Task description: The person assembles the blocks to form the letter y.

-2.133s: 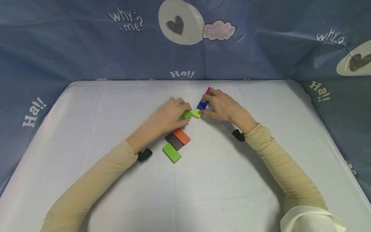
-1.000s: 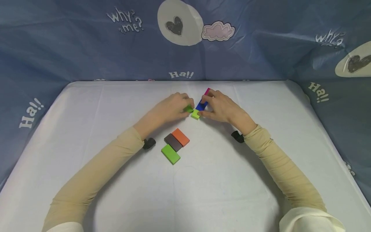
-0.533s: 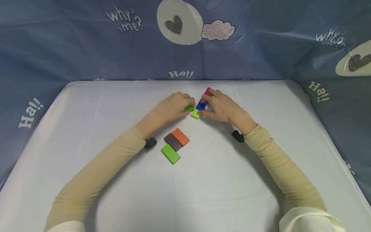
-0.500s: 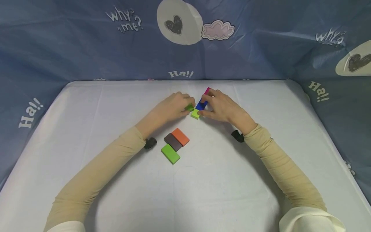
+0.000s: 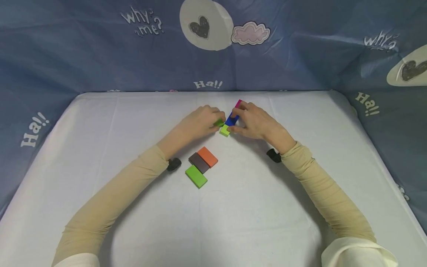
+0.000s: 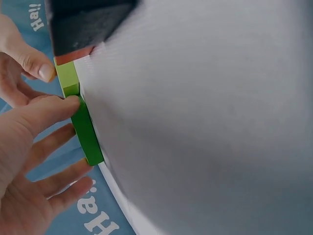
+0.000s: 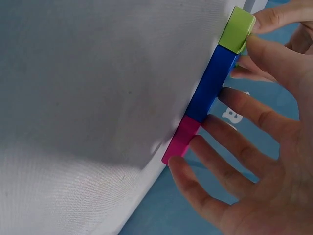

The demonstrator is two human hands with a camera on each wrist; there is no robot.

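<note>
Left grip [image 5: 201, 121] is clamped lengthwise on a green block [image 6: 89, 134], thumb at one end, fingertips at the other, and the block sits right by the lime block [image 7: 237, 29]! Right grip [image 5: 255, 120] has its fingers spread along a row on the desk [image 5: 253, 215]: thumb on the lime, others against the blue block [image 7: 211, 85] and the magenta block [image 7: 182, 137]. Pinching or just bracing? Cannot tell from these angles.

Looks like a careful joining job at the lime corner, and the tidy play, I'd say, is a light, even squeeze on the green with the right fingertips only steadying. Push too hard and that row could skew; slide it level, small nudges, let the ends find each other.

Now the directions! The row's long axis slants away across the desk, lime nearest the person, blue in the middle, magenta at the far end, leaning to the right. The held green's long axis, seen from the left wrist, runs off from the lime's end; from above, fingers hide most of it.

Nearer the person, the orange block [image 5: 207, 157], dark block [image 5: 199, 163] and spare green block [image 5: 196, 177] lie side by side, long axes parallel, slanting crosswise to the row.
</note>
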